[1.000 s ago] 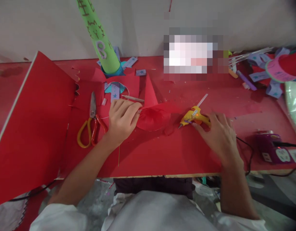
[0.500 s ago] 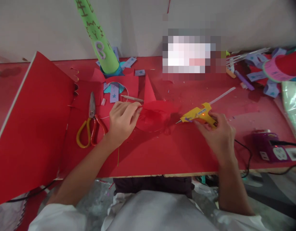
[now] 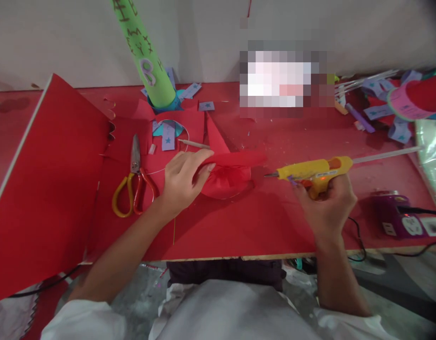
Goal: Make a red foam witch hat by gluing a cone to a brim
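My left hand [image 3: 184,182] pinches the edge of a red paper piece [image 3: 228,182], round in outline with a raised strip along its far side. In my right hand [image 3: 329,203] is a yellow glue gun [image 3: 310,172], its nozzle pointing left, a little right of the red paper piece and apart from it. A clear glue stick [image 3: 388,155] sticks out of the gun's rear. Scissors [image 3: 134,182] with one yellow and one red handle lie left of my left hand. Just beyond the paper piece is a pencil [image 3: 194,143].
A tall green paper tube [image 3: 150,71] stands at the back left. Left is a large upright red board [image 3: 37,189]. On the right lie a purple power box [image 3: 398,215] with cables, blue-purple paper strips [image 3: 377,112] and a pink-and-red roll [image 3: 409,100].
My right hand has turned the glue gun more level, and its body has shifted right. My left hand has lifted the near part of its grip slightly, and the red paper's strip has tilted.
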{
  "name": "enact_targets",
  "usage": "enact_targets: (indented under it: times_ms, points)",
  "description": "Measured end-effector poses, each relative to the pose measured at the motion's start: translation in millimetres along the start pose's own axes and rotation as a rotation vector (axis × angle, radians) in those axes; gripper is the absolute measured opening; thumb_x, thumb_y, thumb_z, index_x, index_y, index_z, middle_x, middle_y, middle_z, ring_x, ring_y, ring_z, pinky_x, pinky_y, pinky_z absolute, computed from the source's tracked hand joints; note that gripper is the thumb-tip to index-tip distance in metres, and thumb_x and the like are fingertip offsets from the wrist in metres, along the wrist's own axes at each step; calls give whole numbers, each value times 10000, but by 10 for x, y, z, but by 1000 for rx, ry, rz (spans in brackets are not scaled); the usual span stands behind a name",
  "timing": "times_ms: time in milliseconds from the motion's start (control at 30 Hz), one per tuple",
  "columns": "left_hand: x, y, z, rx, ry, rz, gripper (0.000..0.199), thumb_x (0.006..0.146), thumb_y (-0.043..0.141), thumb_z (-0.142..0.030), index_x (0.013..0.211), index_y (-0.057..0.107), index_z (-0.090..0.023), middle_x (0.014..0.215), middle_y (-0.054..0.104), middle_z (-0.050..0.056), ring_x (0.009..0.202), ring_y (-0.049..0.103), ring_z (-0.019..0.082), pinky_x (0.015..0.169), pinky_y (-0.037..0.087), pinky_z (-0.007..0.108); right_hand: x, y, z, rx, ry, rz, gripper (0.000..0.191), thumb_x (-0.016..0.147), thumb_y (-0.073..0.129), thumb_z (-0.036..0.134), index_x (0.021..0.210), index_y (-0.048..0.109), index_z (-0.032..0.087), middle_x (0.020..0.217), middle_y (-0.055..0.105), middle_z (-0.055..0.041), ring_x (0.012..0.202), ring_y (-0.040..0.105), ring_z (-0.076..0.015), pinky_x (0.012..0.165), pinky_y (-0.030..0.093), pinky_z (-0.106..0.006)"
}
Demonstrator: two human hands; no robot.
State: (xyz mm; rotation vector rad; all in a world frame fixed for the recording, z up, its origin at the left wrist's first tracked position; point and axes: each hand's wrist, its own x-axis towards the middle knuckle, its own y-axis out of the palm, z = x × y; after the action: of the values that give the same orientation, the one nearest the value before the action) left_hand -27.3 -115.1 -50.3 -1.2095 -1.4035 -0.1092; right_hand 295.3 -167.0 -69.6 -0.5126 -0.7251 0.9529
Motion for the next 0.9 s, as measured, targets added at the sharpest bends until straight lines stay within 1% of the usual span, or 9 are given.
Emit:
enact_targets:
  times_ms: [67, 100, 200, 300, 367, 433, 600, 767, 900]
  points:
    - [-25, 24, -1, 18, 26, -14, 205, 1051, 681, -281, 1243, 663, -210, 982, 802, 26, 815, 744, 164, 763, 580, 295, -52, 7, 57, -40, -47, -24, 432, 744, 804, 582, 864, 532, 268, 731, 570, 26, 627, 559, -193, 615, 432, -325]
    - [-35, 35, -1, 23, 38, -12, 220, 1055, 675, -297, 1257, 652, -213, 948, 791, 19, 779, 731, 159, 742, 572, 297, -75, 15, 91, -68, -89, -50, 440, 744, 800, 594, 857, 526, 270, 720, 566, 26, 618, 559, -193, 613, 427, -326]
    - [-52, 65, -4, 4, 65, 10, 206, 1068, 653, -288, 1257, 627, -208, 847, 750, -8, 674, 671, 135, 680, 528, 287, -125, 54, 201, -143, -233, -117, 440, 759, 798, 599, 864, 534, 263, 708, 573, 17, 607, 569, -193, 608, 418, -329]
    - [-54, 82, -15, -41, 80, 2, 219, 1071, 651, -271, 1273, 606, -198, 864, 756, -2, 676, 663, 129, 678, 518, 281, -142, 111, 275, -180, -312, -147, 425, 796, 805, 567, 864, 518, 261, 673, 544, 30, 591, 555, -186, 600, 404, -324]
    - [-53, 86, -23, -57, 82, 6, 230, 1072, 648, -261, 1289, 598, -202, 862, 755, -5, 671, 658, 126, 677, 516, 279, -141, 151, 291, -199, -339, -160, 410, 818, 800, 548, 851, 509, 262, 655, 510, 42, 579, 532, -181, 593, 381, -324]
    - [-51, 86, -30, -57, 83, 8, 230, 1073, 646, -256, 1292, 593, -209, 844, 746, -15, 658, 653, 123, 672, 511, 278, -139, 190, 287, -218, -363, -163, 380, 842, 786, 533, 859, 526, 257, 668, 511, 38, 595, 546, -187, 599, 373, -326]
    - [-47, 84, -38, -64, 87, -1, 226, 1072, 652, -256, 1285, 591, -207, 859, 755, -12, 667, 666, 125, 676, 515, 278, -163, 255, 264, -286, -419, -176, 350, 856, 788, 495, 978, 597, 227, 746, 596, 6, 673, 628, -211, 617, 384, -324]
    - [-44, 86, -41, -66, 84, 4, 210, 1078, 644, -264, 1274, 596, -207, 841, 744, -16, 667, 661, 127, 673, 513, 274, -189, 283, 242, -312, -439, -203, 330, 856, 778, 476, 922, 560, 238, 711, 558, 23, 651, 616, -201, 607, 373, -317]
    - [-43, 87, -45, -63, 91, 1, 211, 1070, 652, -246, 1267, 600, -192, 865, 755, -3, 672, 654, 132, 678, 507, 278, -196, 284, 212, -277, -425, -190, 354, 852, 788, 492, 872, 540, 240, 685, 541, 20, 652, 615, -205, 615, 409, -324]
